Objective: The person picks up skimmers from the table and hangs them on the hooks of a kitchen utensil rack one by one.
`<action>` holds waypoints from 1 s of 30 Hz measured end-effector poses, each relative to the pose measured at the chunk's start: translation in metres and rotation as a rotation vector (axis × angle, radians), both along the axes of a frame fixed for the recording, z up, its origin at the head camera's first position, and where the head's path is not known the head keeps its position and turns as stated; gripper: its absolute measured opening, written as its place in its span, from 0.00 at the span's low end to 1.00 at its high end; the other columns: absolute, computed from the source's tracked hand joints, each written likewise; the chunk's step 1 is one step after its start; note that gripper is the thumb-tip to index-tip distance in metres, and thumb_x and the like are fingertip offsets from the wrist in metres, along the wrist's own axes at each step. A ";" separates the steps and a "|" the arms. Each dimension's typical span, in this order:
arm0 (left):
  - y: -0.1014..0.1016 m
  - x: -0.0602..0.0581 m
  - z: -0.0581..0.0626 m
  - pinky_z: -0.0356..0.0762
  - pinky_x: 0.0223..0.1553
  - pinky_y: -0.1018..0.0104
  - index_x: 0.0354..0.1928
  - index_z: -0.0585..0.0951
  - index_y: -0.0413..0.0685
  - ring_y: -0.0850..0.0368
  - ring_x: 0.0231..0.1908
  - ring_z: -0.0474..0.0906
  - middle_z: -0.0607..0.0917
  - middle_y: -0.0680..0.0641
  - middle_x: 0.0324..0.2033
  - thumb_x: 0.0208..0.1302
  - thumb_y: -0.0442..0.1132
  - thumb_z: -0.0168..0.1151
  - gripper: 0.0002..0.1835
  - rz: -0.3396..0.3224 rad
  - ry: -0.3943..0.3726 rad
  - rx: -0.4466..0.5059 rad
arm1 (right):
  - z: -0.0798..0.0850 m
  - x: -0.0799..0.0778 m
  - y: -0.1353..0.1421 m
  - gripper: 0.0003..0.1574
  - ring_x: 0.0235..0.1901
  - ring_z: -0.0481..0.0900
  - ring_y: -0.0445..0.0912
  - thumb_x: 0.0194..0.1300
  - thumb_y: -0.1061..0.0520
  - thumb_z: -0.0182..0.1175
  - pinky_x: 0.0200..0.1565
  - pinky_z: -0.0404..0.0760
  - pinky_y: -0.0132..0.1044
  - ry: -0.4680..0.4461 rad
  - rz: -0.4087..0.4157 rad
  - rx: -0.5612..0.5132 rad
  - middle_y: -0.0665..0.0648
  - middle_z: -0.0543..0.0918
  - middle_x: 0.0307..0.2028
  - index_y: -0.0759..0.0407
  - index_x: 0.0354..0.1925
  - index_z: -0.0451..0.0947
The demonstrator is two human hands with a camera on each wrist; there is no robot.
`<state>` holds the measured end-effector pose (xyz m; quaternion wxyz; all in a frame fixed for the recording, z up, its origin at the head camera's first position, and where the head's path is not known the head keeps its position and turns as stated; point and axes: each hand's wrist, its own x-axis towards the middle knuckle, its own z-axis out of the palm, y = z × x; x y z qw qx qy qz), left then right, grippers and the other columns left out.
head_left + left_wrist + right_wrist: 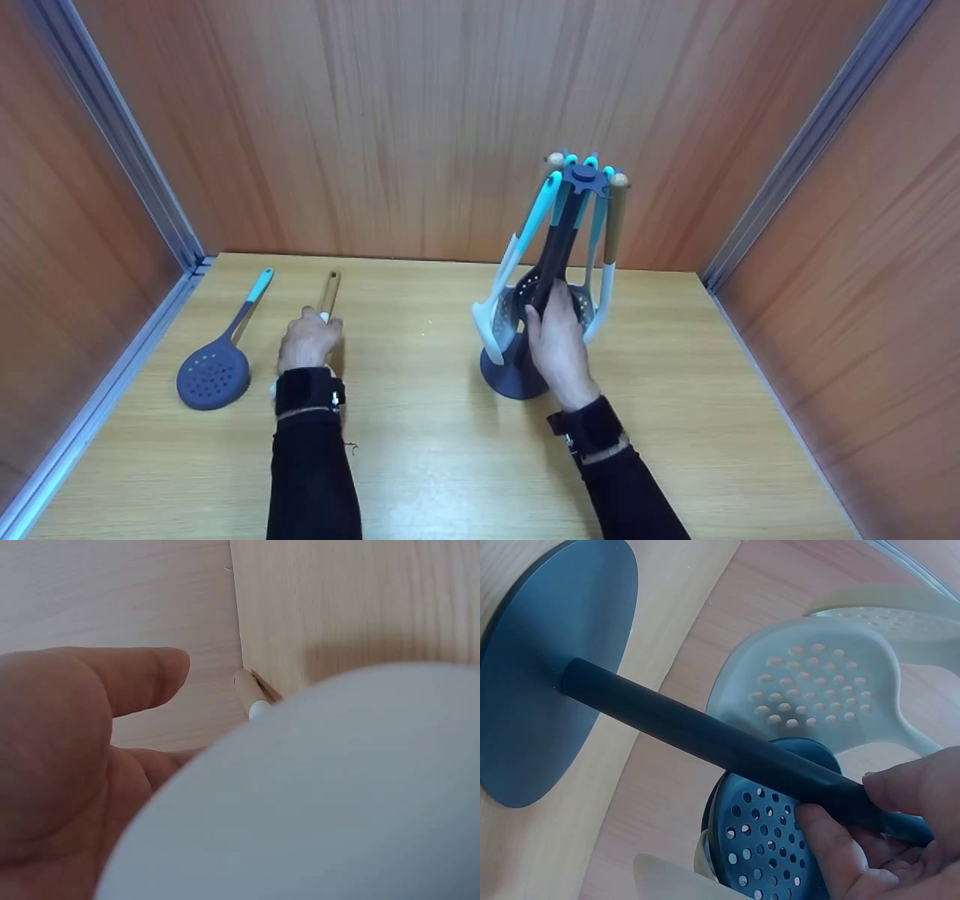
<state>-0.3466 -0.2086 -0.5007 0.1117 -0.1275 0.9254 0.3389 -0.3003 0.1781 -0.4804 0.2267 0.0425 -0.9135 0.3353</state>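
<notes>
My left hand is over a utensil with a wooden handle and a white neck, its thumb straight and apart from the handle. In the left wrist view the utensil's large pale head hides most of the fingers. My right hand grips the dark pole of a utensil stand, thumb on one side and fingers on the other. Around the pole hang several utensils, among them a white ladle, a grey skimmer and a dark slotted one. The stand's round base is below the hand.
A dark skimmer with a turquoise handle lies at the left of the wooden table. Wood-grain panels stand behind and at both sides, with grey metal strips along the corners.
</notes>
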 end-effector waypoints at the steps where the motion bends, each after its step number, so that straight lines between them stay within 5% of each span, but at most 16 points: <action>1: 0.000 0.000 -0.001 0.79 0.70 0.28 0.81 0.57 0.23 0.17 0.71 0.75 0.75 0.15 0.69 0.88 0.53 0.45 0.40 0.001 0.002 0.000 | 0.000 0.000 0.000 0.35 0.76 0.80 0.65 0.87 0.60 0.59 0.74 0.84 0.59 -0.005 0.001 -0.004 0.72 0.76 0.75 0.64 0.82 0.60; 11: 0.003 -0.002 0.000 0.83 0.63 0.32 0.78 0.63 0.26 0.25 0.64 0.81 0.79 0.19 0.65 0.88 0.53 0.45 0.37 0.003 0.035 -0.009 | 0.003 0.002 -0.001 0.35 0.77 0.78 0.65 0.87 0.60 0.59 0.75 0.83 0.59 -0.017 0.010 -0.013 0.71 0.75 0.76 0.64 0.82 0.59; 19: 0.008 -0.007 0.001 0.81 0.38 0.54 0.68 0.74 0.29 0.41 0.43 0.83 0.82 0.33 0.47 0.88 0.48 0.50 0.27 0.002 0.137 -0.008 | 0.004 0.002 0.001 0.36 0.79 0.77 0.63 0.87 0.60 0.59 0.77 0.82 0.59 -0.029 0.009 -0.022 0.70 0.74 0.78 0.62 0.84 0.58; 26: 0.011 -0.011 0.006 0.88 0.56 0.39 0.77 0.73 0.30 0.29 0.60 0.85 0.83 0.23 0.62 0.81 0.34 0.58 0.27 -0.013 0.240 0.020 | 0.002 0.003 0.000 0.34 0.75 0.80 0.66 0.87 0.59 0.59 0.74 0.84 0.61 -0.019 -0.005 -0.003 0.73 0.76 0.74 0.65 0.82 0.60; 27: 0.012 -0.012 0.006 0.88 0.57 0.39 0.78 0.72 0.32 0.29 0.61 0.84 0.83 0.23 0.63 0.80 0.32 0.58 0.28 -0.010 0.247 0.026 | 0.002 0.003 0.000 0.34 0.75 0.80 0.66 0.87 0.59 0.59 0.73 0.84 0.61 -0.016 -0.006 0.000 0.73 0.77 0.74 0.65 0.81 0.60; 28: 0.005 -0.021 -0.007 0.89 0.55 0.43 0.78 0.74 0.35 0.33 0.59 0.86 0.85 0.26 0.61 0.80 0.32 0.58 0.28 -0.009 0.276 0.053 | 0.003 0.003 0.000 0.34 0.75 0.80 0.65 0.87 0.59 0.59 0.73 0.85 0.60 -0.017 -0.005 -0.005 0.72 0.77 0.74 0.65 0.81 0.60; 30: 0.006 -0.022 -0.005 0.88 0.51 0.46 0.77 0.75 0.36 0.35 0.56 0.86 0.85 0.27 0.60 0.78 0.31 0.58 0.27 0.001 0.291 0.059 | 0.003 0.003 -0.001 0.34 0.75 0.80 0.65 0.87 0.59 0.59 0.73 0.85 0.60 -0.024 -0.005 -0.013 0.72 0.76 0.74 0.64 0.82 0.60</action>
